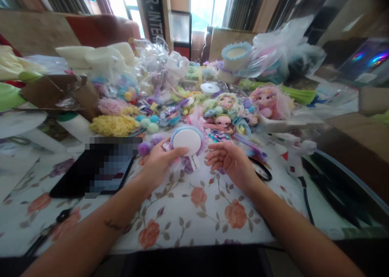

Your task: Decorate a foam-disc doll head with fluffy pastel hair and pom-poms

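Observation:
My left hand [162, 158] is closed on a round white-faced piece [186, 141] with a fuzzy pale blue and lilac rim, the thumb pressed on its lower edge. A narrow white tag [193, 163] with small print hangs below the piece. Pink fluff [197, 115] shows just behind it. To the right, apart from the piece, my right hand [226, 159] is raised with loosely bent, spread fingers and nothing visible in them. Purple pompoms [145, 148] lie beside my left hand. Shiny sequins [219, 136] lie behind my right hand, and a black loop [263, 169] lies beside its wrist.
A dark tablet [75, 171] lies at left on the flowered tablecloth [194, 224]. A white glue gun [293, 159] with a black cord stands at right. Behind are yellow fluff [115, 125], doll heads [264, 98], a ribbon spool [210, 88], plastic bags [285, 46] and a cardboard box [57, 92].

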Demonstrator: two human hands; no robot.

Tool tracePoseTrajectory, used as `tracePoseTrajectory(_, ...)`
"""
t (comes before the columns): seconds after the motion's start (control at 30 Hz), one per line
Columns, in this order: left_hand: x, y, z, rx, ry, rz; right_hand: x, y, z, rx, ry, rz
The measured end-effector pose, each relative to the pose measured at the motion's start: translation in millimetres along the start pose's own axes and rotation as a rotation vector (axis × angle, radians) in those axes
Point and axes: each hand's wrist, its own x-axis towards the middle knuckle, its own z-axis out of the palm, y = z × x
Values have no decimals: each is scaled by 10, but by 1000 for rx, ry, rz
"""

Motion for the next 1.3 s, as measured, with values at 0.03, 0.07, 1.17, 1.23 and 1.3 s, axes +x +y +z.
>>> tracePoseTrajectory(0.03, 5, 0, 5, -83, -40, -77, 5, 18, -7, -54, 103, -88)
tracePoseTrajectory(0.07, 5, 3, 8, -127, -70, -134, 12, 34, -21, -111, 193, -173)
tracePoseTrajectory(1.17, -75, 170, 26, -178, -21, -255, 160, 71, -154, -181, 323, -146)
tracePoseTrajectory(1.23, -95, 213, 36, -138, 2, -244, 154, 35, -164, -174, 348, -150)
tracePoseTrajectory(1.3, -107, 241, 45, -113, 2, -237, 153, -3, -193, -170, 400, -173)
